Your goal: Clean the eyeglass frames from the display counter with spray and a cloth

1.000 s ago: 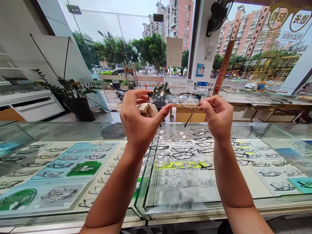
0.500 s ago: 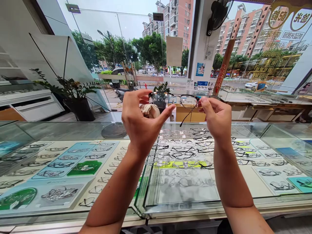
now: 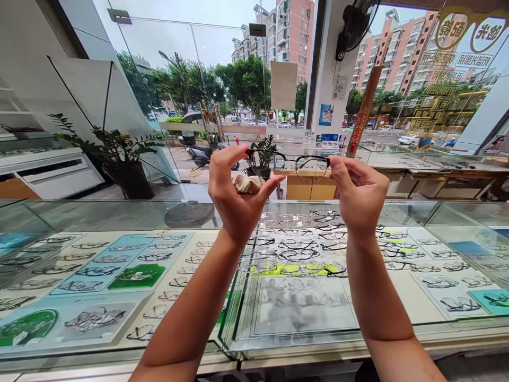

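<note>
A pair of eyeglasses (image 3: 312, 158) with dark upper rims and clear lenses is held up level above the glass counter. My right hand (image 3: 361, 199) pinches its right end near the hinge between thumb and fingers. On the other side, my left hand (image 3: 234, 193) has its index finger at the left end of the frame, and its thumb is stretched out below the left lens. A crumpled pale cloth (image 3: 249, 184) is tucked in the left palm. The left hand's other fingers are mostly hidden.
Rows of spectacle frames (image 3: 298, 249) lie inside the glass display counter (image 3: 294, 339) beneath my arms. Behind it stand a round stool (image 3: 190, 214), a potted plant (image 3: 129, 178) and a wooden cabinet (image 3: 305, 187). A wall fan (image 3: 356, 26) hangs at the upper right.
Both hands have shifted slightly to the right with the eyeglasses. The dark temple arm that hung below the right lens no longer shows there, so the frame has turned a little.
</note>
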`<state>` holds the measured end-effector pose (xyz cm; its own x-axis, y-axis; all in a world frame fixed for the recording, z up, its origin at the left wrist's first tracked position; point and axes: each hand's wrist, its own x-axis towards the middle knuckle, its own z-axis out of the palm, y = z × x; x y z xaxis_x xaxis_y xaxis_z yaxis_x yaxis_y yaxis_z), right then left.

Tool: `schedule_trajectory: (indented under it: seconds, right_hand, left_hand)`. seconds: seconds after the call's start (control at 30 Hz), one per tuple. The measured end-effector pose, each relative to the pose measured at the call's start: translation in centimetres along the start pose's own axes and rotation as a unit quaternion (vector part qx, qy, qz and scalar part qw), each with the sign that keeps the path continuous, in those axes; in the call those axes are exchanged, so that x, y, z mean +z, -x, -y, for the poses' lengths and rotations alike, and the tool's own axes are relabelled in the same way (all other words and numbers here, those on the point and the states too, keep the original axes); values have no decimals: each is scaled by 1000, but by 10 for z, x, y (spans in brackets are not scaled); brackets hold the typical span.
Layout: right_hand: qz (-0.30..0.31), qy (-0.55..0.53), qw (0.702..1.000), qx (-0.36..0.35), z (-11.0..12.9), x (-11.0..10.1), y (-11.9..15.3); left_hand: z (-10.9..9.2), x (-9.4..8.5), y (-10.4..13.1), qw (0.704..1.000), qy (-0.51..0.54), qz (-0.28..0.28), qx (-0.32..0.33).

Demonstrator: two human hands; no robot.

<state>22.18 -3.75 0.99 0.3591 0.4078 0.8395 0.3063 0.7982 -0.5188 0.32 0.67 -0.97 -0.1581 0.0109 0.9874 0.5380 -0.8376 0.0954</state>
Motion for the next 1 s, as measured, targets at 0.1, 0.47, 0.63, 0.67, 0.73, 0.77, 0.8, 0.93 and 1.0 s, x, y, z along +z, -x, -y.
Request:
schedule_trajectory:
  seconds: [0.1,0.47,0.63,0.67,0.73,0.77,0.8,0.93,1.0]
  right_hand:
    - [13,-28,999,20,0,1,-1]
    - [68,-125,986,91,-6,1,-6]
    - [74,-96,988,98,-8,2,-7]
    - [72,-97,988,96,-8,3,-6]
    - [70,-98,988,94,-9,3,-6]
    - [70,-97,988,94,-9,3,-6]
    - [71,-95,988,95,-9,3,-6]
    - [71,-99,988,97,-9,4,-6]
    - [71,-115,986,97,-9,4,-7]
  left_hand:
    - [-2,0,1,1000,-12,-3,10]
    - [-5,1,4,999,41,-9,-30]
    - [-9,1,2,997,55,-11,-57]
    - [-10,1,1,997,54,-12,-57]
    - [-12,0,-2,997,57,-9,-52]
    - [-13,0,-3,997,63,-7,-51]
    - [-14,0,-4,996,71,-5,-53]
    - [-18,1,-6,986,137,0,-97]
    - [-20,1,-6,977,173,2,-125]
